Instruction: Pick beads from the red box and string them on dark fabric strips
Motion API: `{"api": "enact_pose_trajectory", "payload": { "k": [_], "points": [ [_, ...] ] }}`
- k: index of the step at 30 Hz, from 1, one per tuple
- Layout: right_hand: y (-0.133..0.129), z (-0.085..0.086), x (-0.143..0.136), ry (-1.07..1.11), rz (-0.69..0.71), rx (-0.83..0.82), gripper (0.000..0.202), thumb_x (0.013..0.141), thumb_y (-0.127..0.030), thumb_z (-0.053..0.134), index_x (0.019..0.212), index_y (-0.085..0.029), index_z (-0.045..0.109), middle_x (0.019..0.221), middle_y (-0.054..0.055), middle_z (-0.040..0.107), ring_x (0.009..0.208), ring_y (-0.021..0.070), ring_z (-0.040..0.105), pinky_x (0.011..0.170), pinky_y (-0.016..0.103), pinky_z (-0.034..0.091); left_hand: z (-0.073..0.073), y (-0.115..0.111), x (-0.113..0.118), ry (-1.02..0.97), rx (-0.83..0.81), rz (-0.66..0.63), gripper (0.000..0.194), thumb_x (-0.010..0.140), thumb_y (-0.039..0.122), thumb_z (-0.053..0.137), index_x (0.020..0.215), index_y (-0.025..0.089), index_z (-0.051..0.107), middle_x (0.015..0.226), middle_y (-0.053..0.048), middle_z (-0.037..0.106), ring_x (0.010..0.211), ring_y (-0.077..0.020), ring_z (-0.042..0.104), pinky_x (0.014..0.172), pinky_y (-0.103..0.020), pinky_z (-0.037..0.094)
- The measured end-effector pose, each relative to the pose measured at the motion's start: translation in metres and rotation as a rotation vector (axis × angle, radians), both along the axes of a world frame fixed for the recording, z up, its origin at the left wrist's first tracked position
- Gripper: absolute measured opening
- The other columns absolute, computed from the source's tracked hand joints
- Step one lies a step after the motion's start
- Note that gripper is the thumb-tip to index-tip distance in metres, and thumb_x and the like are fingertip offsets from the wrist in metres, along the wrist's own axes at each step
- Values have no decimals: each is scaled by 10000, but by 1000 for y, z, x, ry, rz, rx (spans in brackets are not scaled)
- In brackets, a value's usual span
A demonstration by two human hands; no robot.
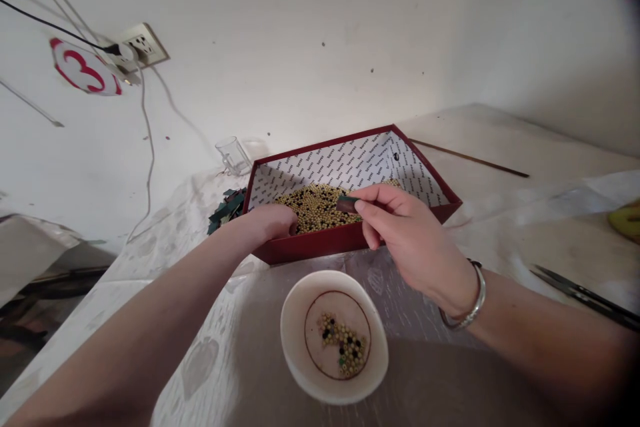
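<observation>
My right hand (400,227) pinches a small flat dark green and brown piece (346,204) between thumb and fingers, over the near side of a red box (320,247). Inside that box, lined with printed white paper, lies a heap of small yellowish and black beads (320,203). My left hand (280,217) reaches over the near left wall into the beads; its fingers are hidden there. In front of the box stands a white bowl (293,353) with a small cluster of yellowish, black and green beads (353,350) at its bottom.
Dark green flat scraps (226,208) lie left of the box, with a clear glass mug (234,157) behind them. A thin brown stick (470,158) lies at the right. Dark scissors-like blades (575,287) rest near my right forearm. A cord hangs from a wall socket (143,45).
</observation>
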State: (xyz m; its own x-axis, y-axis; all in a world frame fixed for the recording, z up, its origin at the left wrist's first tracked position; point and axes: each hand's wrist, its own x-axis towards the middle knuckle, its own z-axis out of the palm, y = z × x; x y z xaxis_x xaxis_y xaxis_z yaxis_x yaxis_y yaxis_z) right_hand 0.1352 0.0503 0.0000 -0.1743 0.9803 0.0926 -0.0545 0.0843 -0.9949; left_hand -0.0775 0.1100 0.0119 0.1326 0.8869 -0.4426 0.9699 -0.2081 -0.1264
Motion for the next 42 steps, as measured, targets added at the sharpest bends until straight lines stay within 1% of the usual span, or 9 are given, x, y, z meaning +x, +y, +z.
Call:
{"api": "enact_pose_trajectory", "payload": {
  "k": [4, 6, 7, 9, 12, 21, 27, 32, 42],
  "points": [
    [2, -2, 0, 12, 13, -1, 165, 825, -313, 499, 914, -203, 583, 432, -68, 457, 430, 91, 400, 484, 236, 282, 12, -13, 3, -40, 231, 12, 185, 704, 306, 532, 786, 226, 677, 819, -50, 681, 731, -220, 595, 613, -304, 422],
    [3, -1, 0, 23, 20, -9, 158, 823, -306, 498, 905, -202, 585, 434, -66, 458, 426, 90, 393, 477, 234, 275, 22, -30, 11, -118, 469, 12, 253, 823, 296, 415, 919, 234, 641, 955, -47, 658, 868, -208, 584, 701, -317, 438],
    [3, -1, 0, 29, 26, -17, 155, 820, -302, 500, 900, -201, 586, 436, -66, 459, 426, 90, 395, 476, 233, 274, 25, -41, 17, -273, 726, -9, 212, 828, 284, 444, 888, 232, 641, 927, -34, 657, 869, -192, 584, 719, -308, 446],
    [3, 1, 0, 37, 41, -44, 152, 816, -300, 505, 896, -200, 588, 438, -64, 461, 433, 92, 399, 477, 233, 273, 30, -65, 31, -542, 1019, -134, 132, 814, 248, 525, 878, 230, 640, 895, -19, 646, 841, -157, 589, 727, -282, 471],
    [0, 2, 0, 71, 90, -117, 168, 816, -309, 507, 918, -207, 594, 464, -59, 467, 468, 93, 396, 494, 237, 274, 27, -91, 51, -625, 1237, -329, 163, 758, 173, 618, 907, 228, 654, 886, -31, 633, 837, -158, 586, 752, -309, 488],
    [-8, -1, -4, 197, 162, -214, 158, 798, -318, 558, 901, -204, 595, 543, -58, 452, 545, 87, 395, 550, 252, 300, 1, -90, 54, -532, 1229, -450, 267, 724, 132, 663, 957, 259, 629, 847, -9, 655, 808, -170, 574, 741, -346, 477],
    [-11, 0, -4, 143, 153, -222, 137, 806, -307, 536, 882, -211, 597, 534, -55, 455, 534, 85, 391, 540, 255, 301, 2, -93, 54, -596, 1201, -430, 216, 730, 125, 658, 917, 231, 637, 837, -19, 643, 812, -161, 569, 756, -342, 472],
    [-11, -2, -5, 123, 160, -220, 143, 800, -313, 542, 889, -215, 596, 542, -51, 464, 533, 85, 403, 535, 250, 314, 2, -92, 55, -671, 1165, -320, 144, 744, 170, 649, 882, 189, 616, 874, -35, 613, 838, -153, 562, 760, -316, 473],
    [-10, 0, -6, 56, 140, -174, 138, 790, -281, 546, 888, -210, 611, 544, -53, 474, 537, 80, 430, 522, 232, 334, 3, -89, 56, -572, 1201, -297, 40, 710, 146, 634, 718, 180, 615, 758, -26, 603, 740, -160, 551, 699, -330, 461]
  ]
}}
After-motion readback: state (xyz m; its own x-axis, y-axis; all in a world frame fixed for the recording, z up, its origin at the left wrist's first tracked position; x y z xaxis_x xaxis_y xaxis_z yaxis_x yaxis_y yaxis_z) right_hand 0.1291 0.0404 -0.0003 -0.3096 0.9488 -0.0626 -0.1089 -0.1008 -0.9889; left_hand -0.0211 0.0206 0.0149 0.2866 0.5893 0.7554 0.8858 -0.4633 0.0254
